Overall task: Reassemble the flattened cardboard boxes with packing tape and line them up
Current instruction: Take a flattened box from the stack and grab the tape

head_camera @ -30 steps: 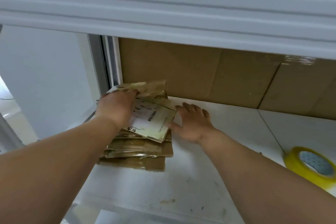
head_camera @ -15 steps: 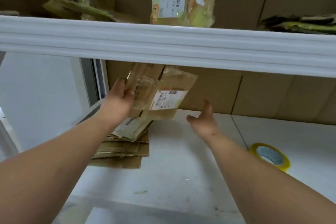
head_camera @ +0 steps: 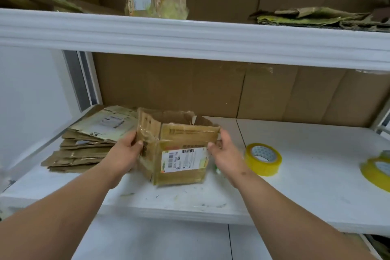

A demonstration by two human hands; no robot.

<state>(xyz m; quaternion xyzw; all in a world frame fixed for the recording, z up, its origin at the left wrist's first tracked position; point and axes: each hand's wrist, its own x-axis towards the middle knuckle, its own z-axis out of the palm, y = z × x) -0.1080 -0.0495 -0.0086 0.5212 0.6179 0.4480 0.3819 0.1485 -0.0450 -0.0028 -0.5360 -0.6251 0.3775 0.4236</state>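
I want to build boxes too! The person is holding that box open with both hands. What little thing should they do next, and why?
Probably fold the flaps shut. The box is already opened into shape between the left hand and right hand, but its ragged edges still stand open, and the tape roll waits untouched on the shelf.
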